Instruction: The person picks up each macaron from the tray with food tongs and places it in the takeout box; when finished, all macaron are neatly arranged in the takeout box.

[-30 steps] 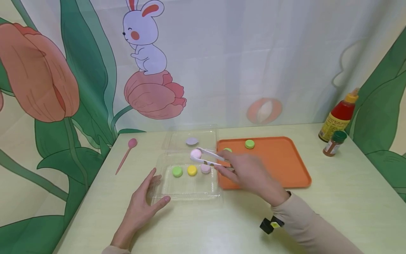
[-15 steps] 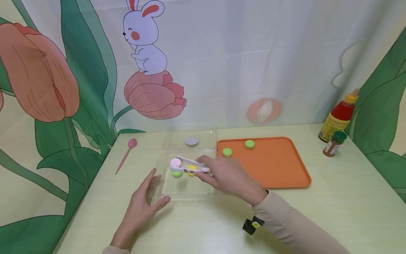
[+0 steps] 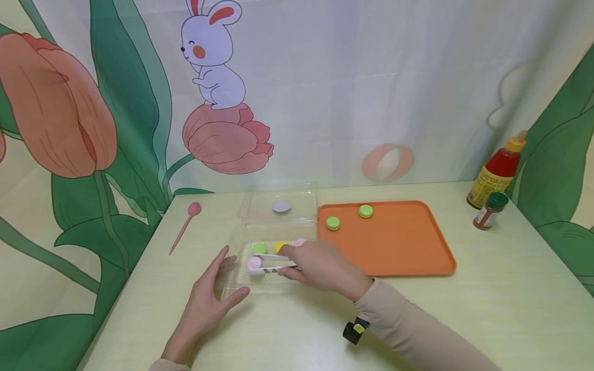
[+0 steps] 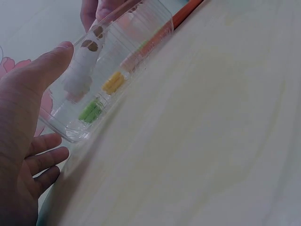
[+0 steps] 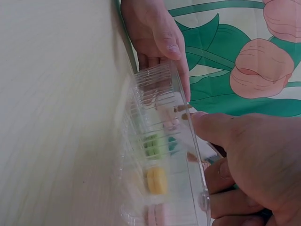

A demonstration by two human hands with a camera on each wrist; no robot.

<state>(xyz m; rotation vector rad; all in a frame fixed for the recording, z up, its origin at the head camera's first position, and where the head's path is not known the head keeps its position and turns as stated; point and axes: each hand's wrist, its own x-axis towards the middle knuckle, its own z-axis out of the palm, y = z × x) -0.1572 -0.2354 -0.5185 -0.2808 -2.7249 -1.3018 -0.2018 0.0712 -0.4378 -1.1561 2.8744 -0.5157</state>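
My right hand (image 3: 325, 268) pinches white tongs (image 3: 268, 270) with brown spots. Between the tong tips is a pink macaron (image 3: 254, 263), over the front left of a clear plastic box (image 3: 274, 289). Behind it in the box, a green macaron (image 3: 260, 248), a yellow macaron (image 3: 280, 247) and a pale pink macaron (image 3: 299, 241) form a row; the right hand partly covers the last two. At the box's left side, my left hand (image 3: 209, 296) stands with thumb and fingers spread. In the left wrist view, its thumb (image 4: 47, 66) overlaps the box wall.
The box's lid (image 3: 301, 203) lies folded back, with a pale oval patch on it. An orange tray (image 3: 394, 247) to the right bears two green macarons (image 3: 333, 223). A pink spoon (image 3: 185, 229) lies at left. A red sauce bottle (image 3: 494, 172) and a spice jar (image 3: 490, 211) stand at right.
My right hand has carried the pink macaron in the tongs leftward and toward me, from behind the row to in front of the green macaron. The left hand has stayed in place.
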